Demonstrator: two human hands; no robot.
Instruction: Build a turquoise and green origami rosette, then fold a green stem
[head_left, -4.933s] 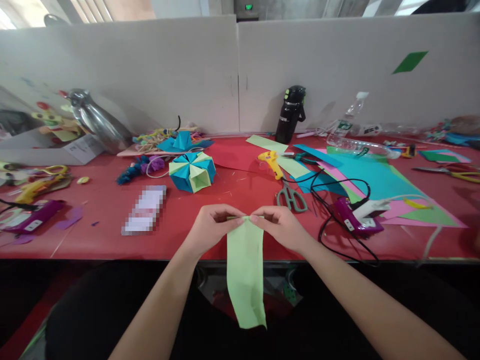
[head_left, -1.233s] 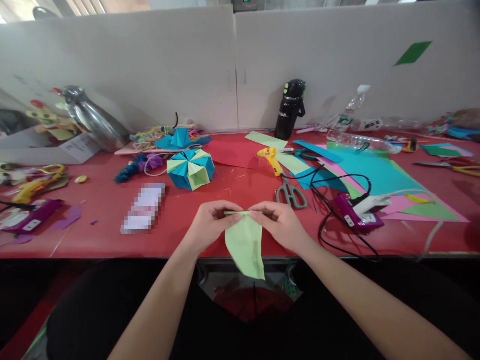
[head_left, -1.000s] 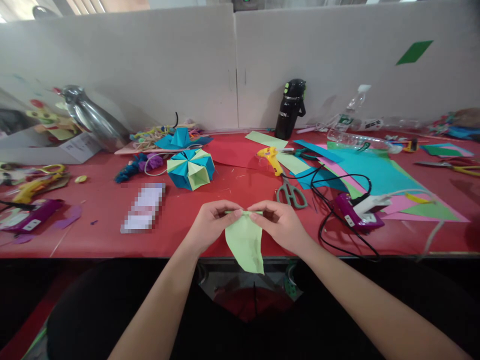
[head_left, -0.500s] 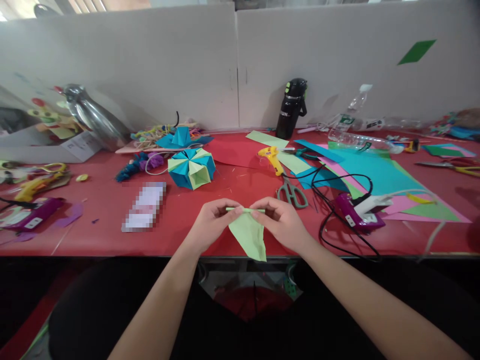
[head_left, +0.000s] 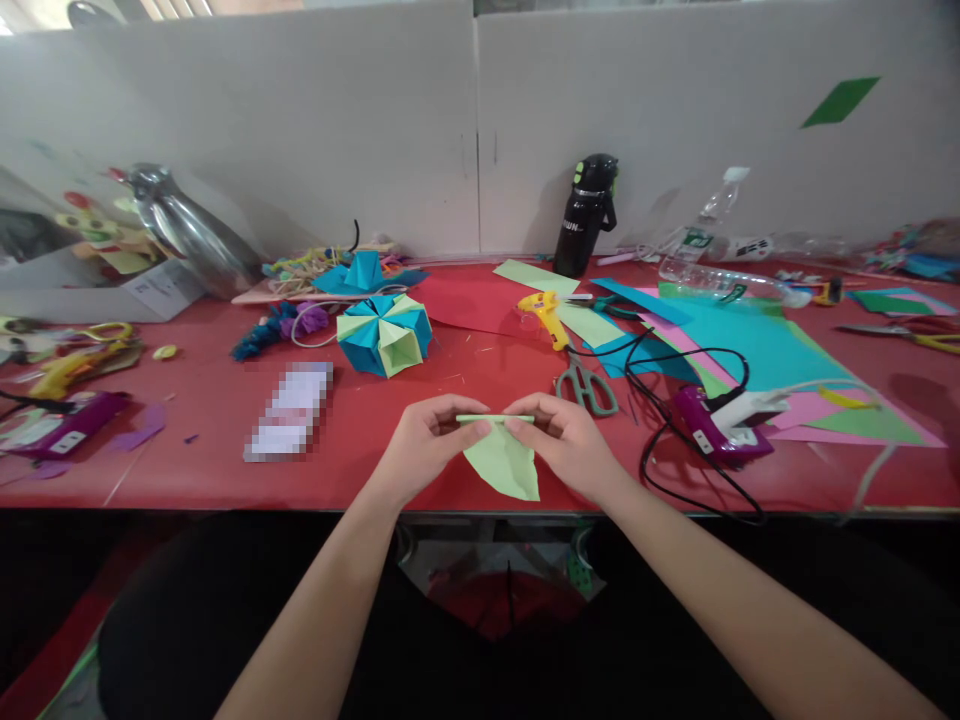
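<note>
A light green sheet of paper (head_left: 504,465) is rolled into a thin tube along its top edge, and its loose part hangs down in a curve near the table's front edge. My left hand (head_left: 431,440) pinches the left end of the roll between thumb and fingers. At the roll's right end, my right hand (head_left: 559,440) grips in the same way, thumb toward me. A blue and green folded paper ball (head_left: 384,335) rests beyond my left hand. Grey-handled scissors (head_left: 586,387) lie just past my right hand.
A yellow glue gun (head_left: 545,316) with a black cord lies behind the scissors. Coloured paper sheets (head_left: 772,345) and a purple power strip (head_left: 721,430) occupy the right side. A phone (head_left: 290,412) lies at left. A black bottle (head_left: 585,215) stands by the partition.
The hanging part of the green paper has become shorter as more of it is rolled up. Both hands stay in nearly the same place, still gripping the roll.
</note>
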